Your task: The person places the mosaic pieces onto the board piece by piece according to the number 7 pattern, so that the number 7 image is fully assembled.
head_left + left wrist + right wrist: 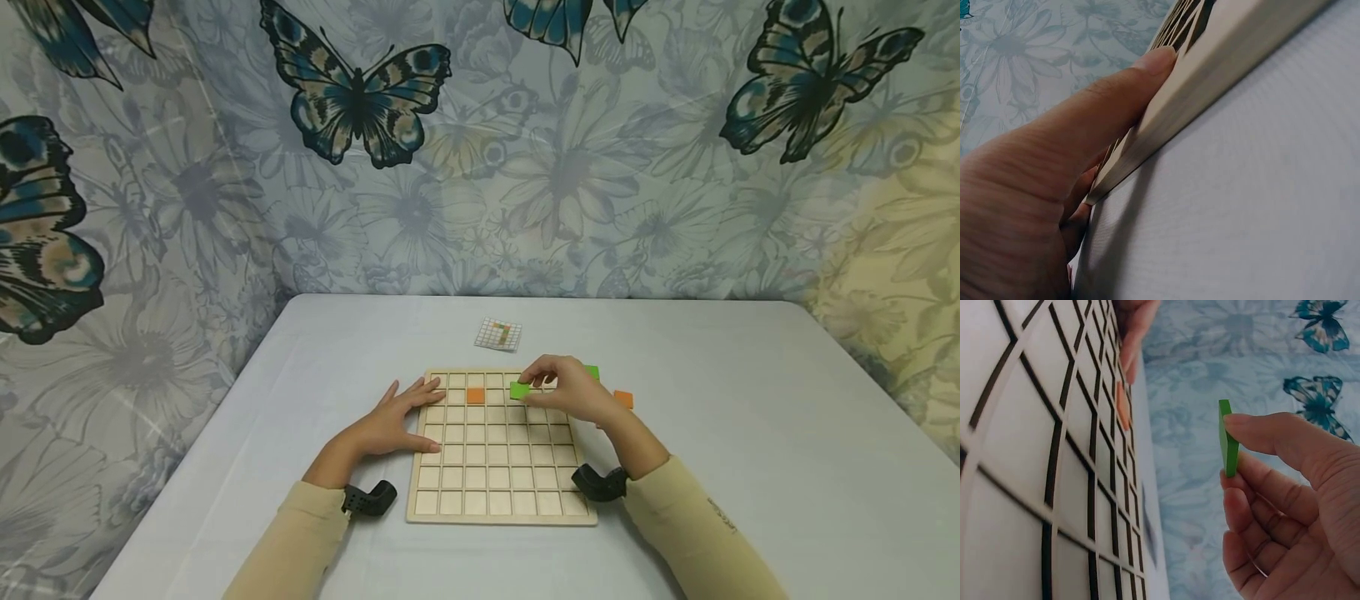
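Observation:
A wooden grid board (477, 457) with raised square cells lies flat on the table. My left hand (390, 423) rests on the board's left edge with fingers spread; in the left wrist view its thumb (1159, 61) touches the rim. Over the upper right cells, my right hand (570, 390) pinches a green square tile (1229, 439) between thumb and fingers. The right wrist view shows this tile held clear of the grid. An orange tile (476, 396) sits in a cell of the second row.
A small patterned card (498, 334) with a coloured grid lies beyond the board. Right of the board, partly behind my right hand, are another green tile (592, 372) and an orange tile (623, 400). A white cloth (750, 417) covers the table; butterfly-print fabric hangs behind.

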A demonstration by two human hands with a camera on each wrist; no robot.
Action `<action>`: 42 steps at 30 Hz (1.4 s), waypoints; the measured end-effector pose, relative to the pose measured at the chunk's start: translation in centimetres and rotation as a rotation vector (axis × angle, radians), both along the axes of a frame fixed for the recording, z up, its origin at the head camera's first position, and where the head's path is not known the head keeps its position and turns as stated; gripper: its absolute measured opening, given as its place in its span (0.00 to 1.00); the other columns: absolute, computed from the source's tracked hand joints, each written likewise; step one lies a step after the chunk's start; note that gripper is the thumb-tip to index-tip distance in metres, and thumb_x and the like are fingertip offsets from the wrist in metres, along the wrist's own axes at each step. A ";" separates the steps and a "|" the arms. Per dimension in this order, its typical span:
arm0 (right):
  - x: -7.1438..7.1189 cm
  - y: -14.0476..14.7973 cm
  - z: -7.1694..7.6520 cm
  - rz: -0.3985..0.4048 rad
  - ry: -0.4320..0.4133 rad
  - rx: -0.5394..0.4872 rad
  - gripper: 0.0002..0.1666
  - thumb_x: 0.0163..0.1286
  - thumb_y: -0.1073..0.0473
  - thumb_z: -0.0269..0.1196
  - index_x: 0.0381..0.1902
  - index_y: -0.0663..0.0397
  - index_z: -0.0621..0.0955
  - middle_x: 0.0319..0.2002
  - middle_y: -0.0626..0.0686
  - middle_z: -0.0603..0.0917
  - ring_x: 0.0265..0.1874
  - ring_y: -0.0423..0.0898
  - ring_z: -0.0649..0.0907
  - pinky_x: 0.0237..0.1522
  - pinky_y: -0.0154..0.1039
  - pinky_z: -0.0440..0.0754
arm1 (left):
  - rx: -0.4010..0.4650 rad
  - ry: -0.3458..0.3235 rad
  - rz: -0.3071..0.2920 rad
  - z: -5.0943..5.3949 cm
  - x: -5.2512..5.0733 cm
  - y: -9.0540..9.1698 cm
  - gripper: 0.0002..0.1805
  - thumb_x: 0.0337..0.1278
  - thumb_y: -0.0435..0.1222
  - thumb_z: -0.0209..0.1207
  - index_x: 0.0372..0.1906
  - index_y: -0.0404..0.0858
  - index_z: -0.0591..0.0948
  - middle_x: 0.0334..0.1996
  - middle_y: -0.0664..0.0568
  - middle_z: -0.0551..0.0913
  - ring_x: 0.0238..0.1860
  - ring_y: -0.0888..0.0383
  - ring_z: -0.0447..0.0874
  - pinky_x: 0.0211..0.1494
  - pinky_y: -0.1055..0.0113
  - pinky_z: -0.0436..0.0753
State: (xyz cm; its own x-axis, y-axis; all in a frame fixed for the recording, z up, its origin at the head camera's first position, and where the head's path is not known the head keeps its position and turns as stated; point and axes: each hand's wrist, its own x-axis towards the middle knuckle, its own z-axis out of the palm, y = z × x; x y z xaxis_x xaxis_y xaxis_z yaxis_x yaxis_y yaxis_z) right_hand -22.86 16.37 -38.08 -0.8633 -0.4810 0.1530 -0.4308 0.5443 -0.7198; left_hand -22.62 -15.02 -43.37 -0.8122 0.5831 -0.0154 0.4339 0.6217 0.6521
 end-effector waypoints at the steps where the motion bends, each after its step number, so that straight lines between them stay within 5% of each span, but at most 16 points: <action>1: -0.1 -0.3 0.0 0.005 0.002 -0.003 0.13 0.56 0.60 0.69 0.40 0.58 0.82 0.38 0.53 0.83 0.37 0.45 0.77 0.44 0.43 0.77 | 0.001 0.000 -0.001 0.0 0.0 0.0 0.46 0.40 0.51 0.70 0.68 0.45 0.65 0.74 0.51 0.52 0.75 0.48 0.40 0.75 0.47 0.27; 6: -1.0 -1.3 -0.3 0.008 -0.007 -0.010 0.13 0.56 0.61 0.68 0.40 0.60 0.82 0.39 0.55 0.83 0.37 0.48 0.78 0.45 0.48 0.77 | 0.000 -0.003 -0.002 0.0 0.0 0.0 0.46 0.40 0.51 0.70 0.68 0.45 0.65 0.74 0.51 0.52 0.75 0.49 0.41 0.75 0.47 0.27; 30: -3.6 -3.6 -2.6 -0.020 -0.222 -0.116 0.15 0.57 0.62 0.68 0.42 0.62 0.82 0.37 0.57 0.81 0.33 0.45 0.77 0.36 0.37 0.79 | -0.006 -0.001 0.002 -0.1 -0.1 -0.1 0.46 0.40 0.52 0.69 0.68 0.45 0.66 0.74 0.52 0.52 0.75 0.50 0.40 0.75 0.47 0.28; 42: -3.8 -3.3 -4.3 -0.030 -0.164 -0.068 0.14 0.56 0.61 0.69 0.40 0.62 0.82 0.35 0.55 0.81 0.31 0.43 0.77 0.35 0.35 0.78 | -0.004 -0.002 0.001 -0.1 -0.1 -0.1 0.46 0.40 0.52 0.70 0.68 0.44 0.66 0.74 0.52 0.52 0.75 0.50 0.40 0.75 0.47 0.28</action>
State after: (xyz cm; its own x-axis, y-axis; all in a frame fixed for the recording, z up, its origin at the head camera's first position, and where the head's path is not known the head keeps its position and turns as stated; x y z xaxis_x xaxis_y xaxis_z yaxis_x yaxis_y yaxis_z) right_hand -26.63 13.02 -42.40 -0.8932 -0.4480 0.0399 -0.2887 0.5032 -0.8145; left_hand -22.73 -15.11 -43.45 -0.8130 0.5819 -0.0196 0.4319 0.6252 0.6501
